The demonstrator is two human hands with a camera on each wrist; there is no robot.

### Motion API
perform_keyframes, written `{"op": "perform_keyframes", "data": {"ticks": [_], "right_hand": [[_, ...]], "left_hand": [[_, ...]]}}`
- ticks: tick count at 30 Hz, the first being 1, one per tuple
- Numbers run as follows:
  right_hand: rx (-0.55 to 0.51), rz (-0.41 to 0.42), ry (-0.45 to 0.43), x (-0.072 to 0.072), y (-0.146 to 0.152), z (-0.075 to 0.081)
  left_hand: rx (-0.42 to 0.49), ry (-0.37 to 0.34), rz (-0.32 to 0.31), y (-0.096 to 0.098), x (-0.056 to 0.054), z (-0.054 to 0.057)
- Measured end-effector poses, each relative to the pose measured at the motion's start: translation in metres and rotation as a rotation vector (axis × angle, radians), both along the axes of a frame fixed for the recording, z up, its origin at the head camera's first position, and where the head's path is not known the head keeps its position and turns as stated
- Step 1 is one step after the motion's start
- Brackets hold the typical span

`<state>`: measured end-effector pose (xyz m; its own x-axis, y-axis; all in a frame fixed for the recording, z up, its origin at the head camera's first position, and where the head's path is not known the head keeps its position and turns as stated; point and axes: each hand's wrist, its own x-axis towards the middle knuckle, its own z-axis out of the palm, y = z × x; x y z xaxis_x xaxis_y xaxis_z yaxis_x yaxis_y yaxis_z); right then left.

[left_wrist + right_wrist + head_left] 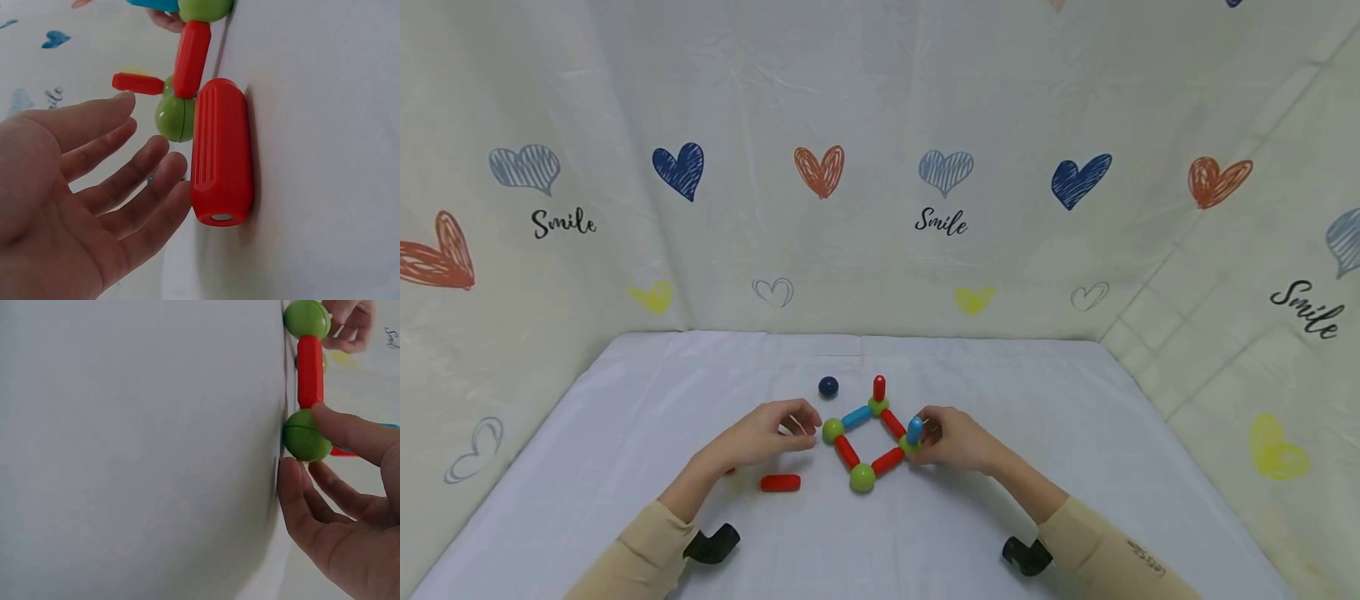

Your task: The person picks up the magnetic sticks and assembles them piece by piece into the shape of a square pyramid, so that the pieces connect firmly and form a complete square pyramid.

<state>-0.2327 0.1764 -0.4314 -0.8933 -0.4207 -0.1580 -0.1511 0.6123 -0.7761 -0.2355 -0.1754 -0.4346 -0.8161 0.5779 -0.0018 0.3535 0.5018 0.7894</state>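
A four-sided ring of green balls and magnetic rods lies on the table. Its left green ball (832, 430) is just beside my left hand (778, 433), whose fingers are loosely bent around nothing. My right hand (958, 446) holds the right green ball (306, 434) between thumb and fingers. From that ball a blue rod (914, 430) stands up, and a red rod (879, 387) rises from the far ball. Red rods (847, 451) and one blue rod (857, 417) form the sides. A loose red rod (222, 153) with a metal end lies near my left hand.
Behind the ring sits a dark blue ball (828, 387). Part of another red piece (730, 472) peeks out beneath the left wrist. Black wrist mounts (713, 545) hang under both sleeves. A heart-printed sheet (880, 100) backs the white table (1000, 367).
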Motion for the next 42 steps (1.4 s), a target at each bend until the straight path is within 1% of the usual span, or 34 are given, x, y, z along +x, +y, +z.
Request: {"op": "perform_keyframes", "data": {"ticks": [4, 6, 8, 12, 20, 23, 26, 30, 36, 42], "right_hand": [[-0.044, 0.004, -0.092, -0.006, 0.006, 0.001], [-0.068, -0.015, -0.127, -0.01, 0.008, 0.001], [-0.089, -0.042, -0.143, -0.014, 0.007, 0.0], [-0.105, -0.096, -0.148, -0.021, 0.0, 0.0], [-0.07, -0.157, -0.145, -0.032, -0.016, -0.001], [-0.081, -0.158, -0.168, -0.036, -0.019, -0.002], [-0.102, -0.137, -0.19, -0.039, -0.021, -0.003], [-0.124, -0.116, -0.209, -0.042, -0.024, -0.002], [-0.109, -0.107, -0.207, -0.039, -0.027, 0.0], [-0.093, -0.111, -0.21, -0.035, -0.026, 0.002]], "left_hand": [[-0.014, -0.047, -0.028, -0.002, 0.002, 0.002], [-0.016, -0.069, -0.042, -0.004, 0.003, 0.003], [-0.016, -0.086, -0.058, -0.006, 0.005, 0.004], [-0.027, -0.105, -0.085, -0.01, 0.006, 0.006], [-0.07, -0.14, -0.114, -0.015, 0.009, 0.008], [-0.093, -0.166, -0.132, -0.018, 0.009, 0.007], [-0.117, -0.19, -0.149, -0.02, 0.01, 0.006], [-0.153, -0.2, -0.163, -0.021, 0.012, 0.008], [-0.191, -0.211, -0.157, -0.018, 0.017, 0.014], [-0.218, -0.199, -0.153, -0.017, 0.018, 0.012]]}}
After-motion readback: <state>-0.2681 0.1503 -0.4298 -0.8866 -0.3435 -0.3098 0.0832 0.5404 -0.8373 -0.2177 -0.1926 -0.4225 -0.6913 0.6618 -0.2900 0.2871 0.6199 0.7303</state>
